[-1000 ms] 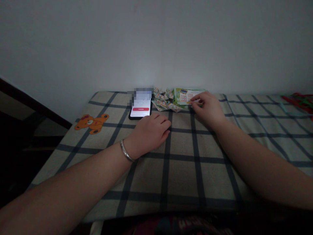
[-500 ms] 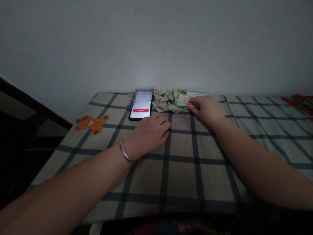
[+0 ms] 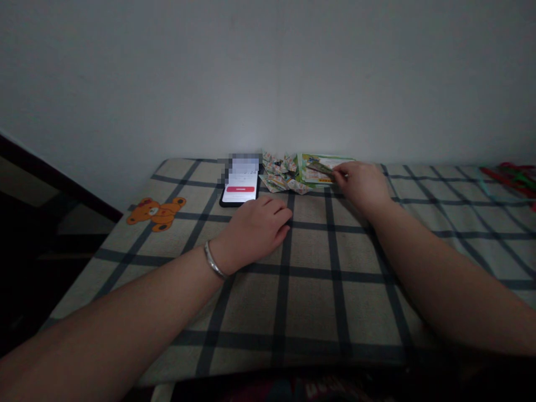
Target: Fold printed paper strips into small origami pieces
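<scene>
My right hand pinches the edge of a thin flat green packet, tilted and seen nearly edge-on. Beneath it lie other green-and-white printed packets, flat on the table near the wall. My left hand rests palm down on the checked cloth, fingers loosely bent and a little apart, nothing visible in it. Just beyond its knuckles lies a phone with a lit screen. Crumpled pieces of printed paper sit between the phone and the packets.
A checked tablecloth covers the table, which meets a pale wall at the back. An orange bear cutout lies on the left. Red and green items are at the far right edge. A dark rail slopes beyond the left side.
My right hand has pinched a packet and raised it off the others, shifting slightly right. My left hand stays in place.
</scene>
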Motion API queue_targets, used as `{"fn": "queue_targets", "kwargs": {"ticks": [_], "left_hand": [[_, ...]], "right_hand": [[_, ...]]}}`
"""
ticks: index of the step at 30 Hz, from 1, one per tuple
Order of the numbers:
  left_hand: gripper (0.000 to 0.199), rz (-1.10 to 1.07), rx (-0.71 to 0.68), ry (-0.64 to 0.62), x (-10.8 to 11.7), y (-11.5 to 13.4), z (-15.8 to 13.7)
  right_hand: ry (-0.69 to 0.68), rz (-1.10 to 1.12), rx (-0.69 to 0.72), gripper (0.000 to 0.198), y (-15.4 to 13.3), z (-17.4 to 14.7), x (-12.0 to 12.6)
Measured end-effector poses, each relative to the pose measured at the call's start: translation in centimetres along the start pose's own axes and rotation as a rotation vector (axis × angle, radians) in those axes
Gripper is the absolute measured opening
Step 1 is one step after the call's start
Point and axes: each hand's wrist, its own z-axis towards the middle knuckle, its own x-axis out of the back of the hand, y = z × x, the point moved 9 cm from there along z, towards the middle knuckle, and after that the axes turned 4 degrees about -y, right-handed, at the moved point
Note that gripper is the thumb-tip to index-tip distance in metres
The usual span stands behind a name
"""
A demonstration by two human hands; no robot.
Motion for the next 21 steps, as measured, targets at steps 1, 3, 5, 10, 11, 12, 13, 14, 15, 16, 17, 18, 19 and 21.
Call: {"fn": "queue_targets", "kwargs": {"ticks": [1, 3, 5, 10, 11, 12, 13, 14, 15, 16, 17, 18, 19, 21], "left_hand": [[0.017, 0.0, -0.002, 0.007, 0.0, 0.0, 0.0], [0.016, -0.001, -0.005, 0.016, 0.1, 0.1, 0.0], [0.016, -0.001, -0.003, 0.016, 0.1, 0.1, 0.0], [0.017, -0.004, 0.002, 0.0, 0.0, 0.0, 0.0], [0.017, -0.005, 0.001, -0.002, 0.0, 0.0, 0.0], [0.017, -0.005, -0.001, -0.004, 0.0, 0.0, 0.0], [0.017, -0.005, -0.003, -0.005, 0.0, 0.0, 0.0], [0.017, -0.007, -0.005, -0.006, -0.1, 0.0, 0.0], [0.017, -0.009, -0.005, -0.006, -0.1, 0.0, 0.0], [0.017, -0.01, -0.005, -0.007, -0.1, 0.0, 0.0], [0.017, -0.011, -0.005, -0.007, -0.1, 0.0, 0.0], [0.018, -0.012, -0.005, -0.006, -0.2, -0.1, 0.0], [0.018, -0.013, -0.005, -0.004, -0.2, -0.1, 0.0], [0.018, -0.018, -0.006, 0.002, -0.2, -0.1, 0.1]], "right_hand": [[0.013, -0.003, -0.01, 0.032, 0.0, 0.0, 0.1], [0.041, 0.005, -0.015, 0.029, 0.1, -0.1, 0.4], [0.063, 0.014, -0.022, 0.025, 0.1, -0.3, 0.6], [0.031, 0.007, -0.028, 0.023, 0.2, -0.6, 0.3], [0.012, 0.016, -0.003, 0.024, 0.1, -0.6, 0.1], [-0.005, 0.027, 0.033, 0.024, -0.2, -0.6, -0.1], [-0.021, 0.04, 0.076, 0.023, -0.4, -0.5, -0.2], [-0.036, 0.051, 0.124, 0.023, -0.7, -0.5, -0.4], [-0.048, 0.062, 0.168, 0.022, -0.8, -0.5, -0.6], [-0.06, 0.075, 0.203, 0.022, -0.9, -0.5, -0.7], [-0.07, 0.093, 0.23, 0.021, -0.9, -0.4, -0.9], [-0.078, 0.119, 0.249, 0.021, -0.9, -0.4, -1.0], [-0.083, 0.15, 0.262, 0.02, -0.7, -0.3, -1.1], [-0.084, 0.199, 0.279, 0.02, -0.5, -0.2, -1.3]]}}
